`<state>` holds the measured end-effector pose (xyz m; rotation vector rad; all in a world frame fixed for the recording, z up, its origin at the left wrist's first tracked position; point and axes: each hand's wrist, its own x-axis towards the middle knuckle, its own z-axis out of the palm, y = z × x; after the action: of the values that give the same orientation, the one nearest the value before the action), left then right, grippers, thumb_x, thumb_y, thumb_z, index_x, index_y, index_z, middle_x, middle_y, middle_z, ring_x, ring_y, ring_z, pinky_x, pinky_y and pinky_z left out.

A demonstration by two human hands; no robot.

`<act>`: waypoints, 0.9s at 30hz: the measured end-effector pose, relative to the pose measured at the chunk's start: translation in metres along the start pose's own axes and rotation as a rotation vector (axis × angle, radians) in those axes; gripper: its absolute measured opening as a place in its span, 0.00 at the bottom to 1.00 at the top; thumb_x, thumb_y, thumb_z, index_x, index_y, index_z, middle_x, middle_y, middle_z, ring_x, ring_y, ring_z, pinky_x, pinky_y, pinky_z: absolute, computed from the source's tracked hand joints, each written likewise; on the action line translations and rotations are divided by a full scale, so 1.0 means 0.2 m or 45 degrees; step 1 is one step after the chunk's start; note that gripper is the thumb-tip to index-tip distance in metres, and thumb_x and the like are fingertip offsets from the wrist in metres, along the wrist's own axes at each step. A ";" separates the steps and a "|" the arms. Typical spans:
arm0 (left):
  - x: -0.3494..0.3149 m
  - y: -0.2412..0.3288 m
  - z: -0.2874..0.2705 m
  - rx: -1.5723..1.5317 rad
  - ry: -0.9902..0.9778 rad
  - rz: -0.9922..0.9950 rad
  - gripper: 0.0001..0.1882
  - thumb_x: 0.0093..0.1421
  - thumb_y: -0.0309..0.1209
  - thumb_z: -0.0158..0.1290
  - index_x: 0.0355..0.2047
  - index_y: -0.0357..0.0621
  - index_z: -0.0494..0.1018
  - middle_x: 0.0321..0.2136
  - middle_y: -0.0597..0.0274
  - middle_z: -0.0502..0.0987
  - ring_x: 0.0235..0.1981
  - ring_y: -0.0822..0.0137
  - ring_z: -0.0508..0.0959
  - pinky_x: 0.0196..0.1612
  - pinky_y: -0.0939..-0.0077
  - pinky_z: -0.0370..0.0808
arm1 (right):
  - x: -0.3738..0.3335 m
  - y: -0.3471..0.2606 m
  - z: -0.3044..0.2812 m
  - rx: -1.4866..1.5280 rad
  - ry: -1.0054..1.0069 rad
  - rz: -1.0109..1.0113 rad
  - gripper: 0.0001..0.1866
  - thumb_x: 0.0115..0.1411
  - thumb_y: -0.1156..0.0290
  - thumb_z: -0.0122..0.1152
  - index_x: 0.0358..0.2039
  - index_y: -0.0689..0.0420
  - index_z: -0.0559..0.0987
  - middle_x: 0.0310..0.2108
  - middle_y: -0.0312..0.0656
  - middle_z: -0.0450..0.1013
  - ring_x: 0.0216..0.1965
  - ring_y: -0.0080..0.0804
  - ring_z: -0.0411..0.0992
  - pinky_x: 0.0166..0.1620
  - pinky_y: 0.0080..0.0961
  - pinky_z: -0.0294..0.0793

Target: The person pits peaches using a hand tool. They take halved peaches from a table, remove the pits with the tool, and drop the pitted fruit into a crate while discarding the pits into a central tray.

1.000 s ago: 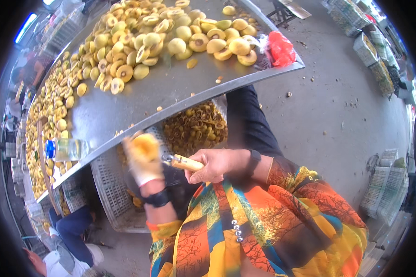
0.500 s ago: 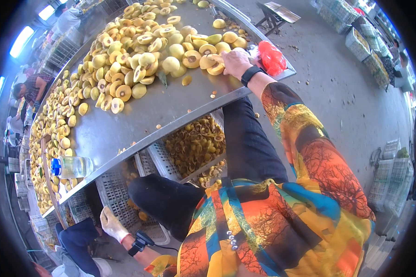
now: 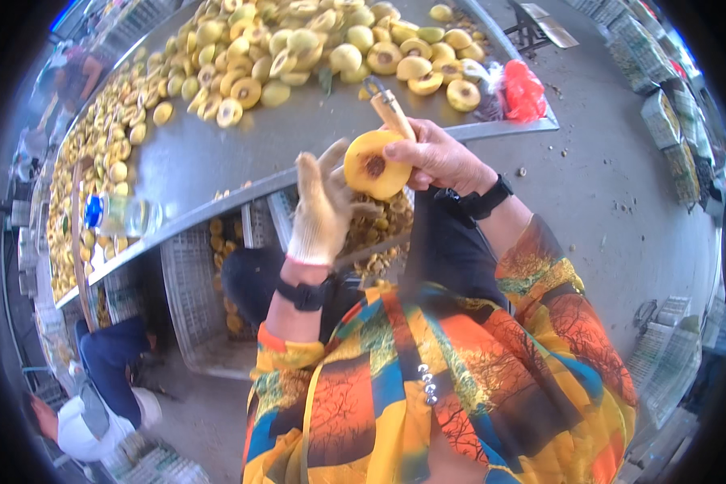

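Note:
My right hand (image 3: 448,161), bare with a black wristband, grips a yellow peach half (image 3: 373,171) whose cut face and brown pit cavity show. The same hand also holds a wooden-handled tool (image 3: 391,113) with a metal ring-like tip, pointing up and away over the table. Just left of the peach half is my left hand (image 3: 321,206) in a pale knit glove, fingers spread and apart, with nothing seen in it. Beyond both hands, many peach halves (image 3: 246,90) lie heaped on the metal table (image 3: 194,153).
On the table's right corner sit red and clear plastic bags (image 3: 524,93). A blue-capped clear jar (image 3: 129,216) stands at the left edge. Under the table are crates, one grey (image 3: 194,306), and a heap of fruit pieces (image 3: 387,218). Another person's leg (image 3: 109,355) shows at lower left.
My right hand has drawn back from the pile with a peach half and the wooden-handled tool. My left hand has risen from low on the left to beside it. The view has shifted slightly.

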<state>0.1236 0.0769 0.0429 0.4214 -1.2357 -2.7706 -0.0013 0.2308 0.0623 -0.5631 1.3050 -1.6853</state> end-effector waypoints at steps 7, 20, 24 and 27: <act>-0.03 -0.05 -0.04 -0.186 0.469 -0.204 0.25 0.63 0.52 0.38 0.46 0.44 0.67 0.44 0.58 0.71 0.44 0.63 0.73 0.48 0.68 0.70 | 0.00 0.24 0.21 -1.484 0.633 -0.631 0.21 0.51 0.56 0.62 0.29 0.61 0.67 0.21 0.54 0.70 0.28 0.55 0.70 0.29 0.39 0.69; -0.03 -0.14 -0.11 0.398 0.595 0.328 0.22 0.62 0.46 0.44 0.43 0.38 0.70 0.38 0.59 0.74 0.38 0.68 0.74 0.43 0.75 0.72 | -0.15 0.44 0.39 -1.364 0.299 -0.188 0.13 0.56 0.66 0.55 0.28 0.64 0.66 0.17 0.56 0.70 0.22 0.53 0.71 0.25 0.40 0.70; -0.05 -0.05 -0.15 0.569 0.337 0.072 0.21 0.59 0.44 0.48 0.40 0.37 0.73 0.32 0.58 0.76 0.34 0.69 0.75 0.39 0.79 0.72 | -0.16 0.43 0.41 -1.055 0.159 -0.176 0.12 0.58 0.66 0.53 0.29 0.64 0.69 0.18 0.53 0.70 0.17 0.47 0.71 0.21 0.34 0.69; -0.03 -0.03 -0.19 0.475 0.242 -0.012 0.21 0.58 0.44 0.48 0.41 0.38 0.72 0.32 0.58 0.75 0.34 0.68 0.75 0.39 0.78 0.72 | -0.16 0.31 0.42 -0.526 0.027 0.534 0.12 0.61 0.62 0.52 0.31 0.59 0.69 0.15 0.38 0.66 0.12 0.25 0.65 0.15 0.23 0.62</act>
<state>0.1410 0.0550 0.0153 0.6992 -1.7007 -2.4308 0.1029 0.2131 0.0393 -0.4642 1.6685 -1.0884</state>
